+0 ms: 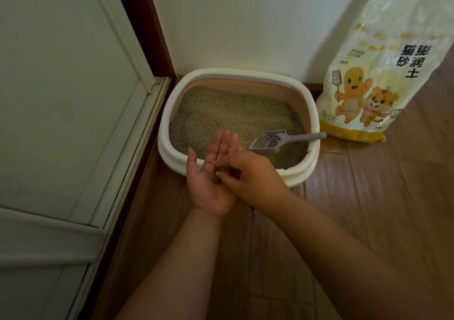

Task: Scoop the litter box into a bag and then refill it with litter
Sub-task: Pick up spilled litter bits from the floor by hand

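The left hand lay palm up, fingers straight and pressed together, cupping a few dark grains of litter, and the right hand was picking at them, fingertips bunched in a pinch! Both hovered at the near rim of the cream, rounded plastic litter box, tucked into the wall corner on the brown wooden plank floor. Its tan granular litter looked loose and gritty, apt to spill. The grey slotted plastic scoop lay inside, stiff and light, best grabbed by its handle over the right rim. The tall yellow-and-white litter bag stood just beside, probably heavy and floppy.
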Available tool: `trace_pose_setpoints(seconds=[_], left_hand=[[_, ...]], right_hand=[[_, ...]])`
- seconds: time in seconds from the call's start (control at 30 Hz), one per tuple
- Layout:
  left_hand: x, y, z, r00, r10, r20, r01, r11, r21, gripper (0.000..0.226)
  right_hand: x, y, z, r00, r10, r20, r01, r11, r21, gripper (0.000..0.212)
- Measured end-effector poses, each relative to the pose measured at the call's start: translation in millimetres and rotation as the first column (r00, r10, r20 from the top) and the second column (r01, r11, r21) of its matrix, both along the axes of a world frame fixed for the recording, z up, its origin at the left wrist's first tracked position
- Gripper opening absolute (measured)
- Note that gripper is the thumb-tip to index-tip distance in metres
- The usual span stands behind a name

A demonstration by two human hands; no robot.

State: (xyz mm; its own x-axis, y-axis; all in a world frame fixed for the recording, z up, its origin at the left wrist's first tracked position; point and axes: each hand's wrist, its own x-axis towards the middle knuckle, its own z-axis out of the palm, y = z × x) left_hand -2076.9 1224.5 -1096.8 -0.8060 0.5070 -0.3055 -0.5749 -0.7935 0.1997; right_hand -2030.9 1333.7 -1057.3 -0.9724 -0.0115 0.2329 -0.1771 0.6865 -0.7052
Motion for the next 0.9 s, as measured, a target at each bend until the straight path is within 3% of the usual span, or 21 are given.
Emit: trace_pose_setpoints(seconds=[0.13,0.2,0.3,0.43,0.57,0.9], left_hand=[[-4,-8,-1,0.997,0.046,0.054,-0.049,0.998,0.049,0.072],[-7,-10,3,0.991,0.102,0.092,-0.109,0.991,0.083,0.067],[-8,-9,7,0.987,0.122,0.108,-0.134,0.984,0.116,0.064],[-6,-4,11,0.991,0.081,0.104,-0.093,0.989,0.116,0.065],[-6,-7,9,0.992,0.069,0.104,-0.08,0.992,0.1,0.064],[-6,-8,8,0.997,0.046,0.067,-0.051,0.995,0.081,0.065]], right_hand=[[6,3,0,0.981,-0.16,-0.105,0.141,0.975,-0.173,0.014],[8,9,-10,0.962,-0.272,-0.022,0.26,0.937,-0.236,0.007],[14,19,-33,0.928,-0.329,0.175,0.357,0.92,-0.163,0.024],[29,18,-67,0.917,-0.189,0.35,0.158,0.981,0.116,0.016],[44,20,-110,0.859,-0.171,0.482,-0.012,0.935,0.354,0.029],[53,18,-140,0.82,-0.219,0.529,0.007,0.928,0.373,0.039]])
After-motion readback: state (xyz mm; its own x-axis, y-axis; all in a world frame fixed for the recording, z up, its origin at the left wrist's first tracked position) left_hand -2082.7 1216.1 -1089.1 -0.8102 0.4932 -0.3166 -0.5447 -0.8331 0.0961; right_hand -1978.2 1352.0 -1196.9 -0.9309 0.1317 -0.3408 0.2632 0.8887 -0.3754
